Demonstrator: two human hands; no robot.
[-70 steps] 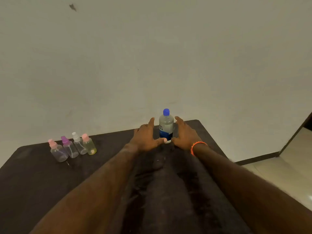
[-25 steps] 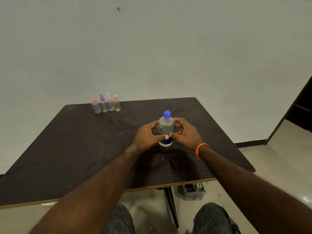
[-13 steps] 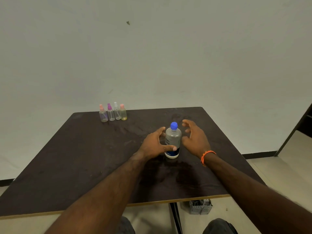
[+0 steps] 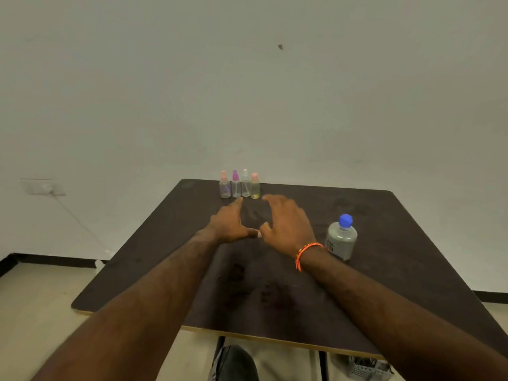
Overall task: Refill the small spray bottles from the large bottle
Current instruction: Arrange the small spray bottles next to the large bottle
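Note:
Several small spray bottles (image 4: 239,185) with pink, purple and white tops stand in a row at the far edge of the dark table (image 4: 398,270). The large clear bottle (image 4: 341,239) with a blue cap stands upright to the right, free of both hands. My left hand (image 4: 229,224) and my right hand (image 4: 286,224) hover side by side over the table, fingers spread and relaxed, stretched toward the small bottles. Neither hand holds anything. An orange band circles my right wrist.
A pale wall rises right behind the table. A wall socket (image 4: 41,187) with a cable sits low on the left. A small grey crate (image 4: 368,368) lies on the floor under the table's near right corner.
Both hands have let go of the large bottle and moved left and forward toward the small bottles. The view has swung left, so the large bottle now sits right of my hands.

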